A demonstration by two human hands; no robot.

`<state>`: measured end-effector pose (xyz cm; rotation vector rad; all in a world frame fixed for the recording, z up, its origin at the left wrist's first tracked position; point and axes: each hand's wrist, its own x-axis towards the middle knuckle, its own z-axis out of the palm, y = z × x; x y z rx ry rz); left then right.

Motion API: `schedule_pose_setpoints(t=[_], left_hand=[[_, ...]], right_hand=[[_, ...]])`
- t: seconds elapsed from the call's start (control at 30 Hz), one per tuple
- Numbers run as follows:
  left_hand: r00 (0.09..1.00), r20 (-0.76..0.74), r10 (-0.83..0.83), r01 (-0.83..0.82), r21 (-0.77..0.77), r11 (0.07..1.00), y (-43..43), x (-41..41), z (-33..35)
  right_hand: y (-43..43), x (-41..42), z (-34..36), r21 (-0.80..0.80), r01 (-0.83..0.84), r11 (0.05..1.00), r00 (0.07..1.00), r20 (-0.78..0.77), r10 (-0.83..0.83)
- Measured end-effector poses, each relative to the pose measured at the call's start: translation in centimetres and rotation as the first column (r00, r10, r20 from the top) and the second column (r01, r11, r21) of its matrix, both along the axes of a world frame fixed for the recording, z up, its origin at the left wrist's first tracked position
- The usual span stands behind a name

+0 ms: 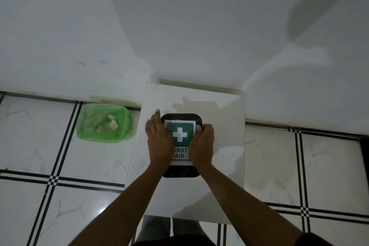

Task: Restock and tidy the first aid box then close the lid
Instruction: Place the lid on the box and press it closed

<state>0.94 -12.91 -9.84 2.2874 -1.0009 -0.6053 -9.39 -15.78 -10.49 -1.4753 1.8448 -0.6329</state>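
A black first aid box stands in the middle of a small white table. Its lid is down and carries a white label with a green square, a white cross and the words FIRST AID. My left hand lies on the lid's left side with its fingers stretched out past the far left corner. My right hand grips the lid's right edge, thumb on top. The box's contents are hidden under the lid.
A small bin with a green plastic liner and some paper scraps inside stands on the tiled floor left of the table. A white wall runs behind the table. Black-lined floor tiles surround the table.
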Motion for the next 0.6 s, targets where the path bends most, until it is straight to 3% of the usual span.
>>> schedule_pose_setpoints(t=[0.07,0.17,0.6], left_hand=[[0.984,0.059,-0.166,0.166,-0.004,0.986,0.0,0.3,-0.2],[0.962,0.008,-0.273,0.273,-0.028,0.962,0.1,0.5,0.0],[0.951,-0.090,-0.297,0.295,-0.035,0.955,-0.2,1.4,-1.5]], right_hand=[[0.3,0.2,0.1,-0.065,-0.195,0.979,0.973,-0.142,0.185],[0.4,0.1,-0.2,-0.073,-0.405,0.912,0.886,-0.278,0.371],[-0.5,-1.1,-0.3,-0.018,-0.497,0.868,0.849,-0.220,0.481]])
